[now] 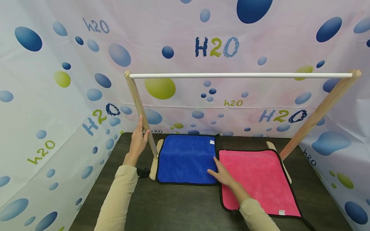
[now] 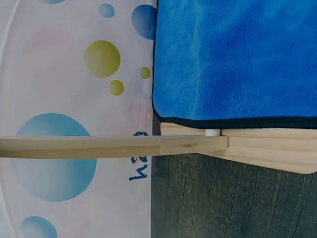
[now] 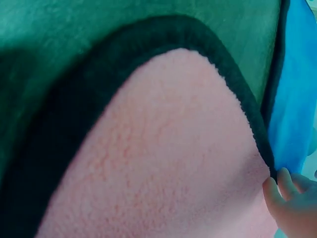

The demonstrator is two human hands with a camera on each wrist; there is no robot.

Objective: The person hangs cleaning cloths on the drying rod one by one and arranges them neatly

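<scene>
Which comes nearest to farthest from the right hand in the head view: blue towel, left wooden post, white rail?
1. Blue towel, touching the right hand, on its left.
2. Left wooden post, beyond the towel, by the left hand.
3. White rail, overhead, farthest.

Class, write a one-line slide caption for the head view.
Left hand steadies the wooden rack post; right hand rests where blue towel meets pink towel.

Left hand (image 1: 138,138) raised, fingers straight and upright; right hand (image 1: 223,173) lower, flat, fingers extended forward.
</scene>
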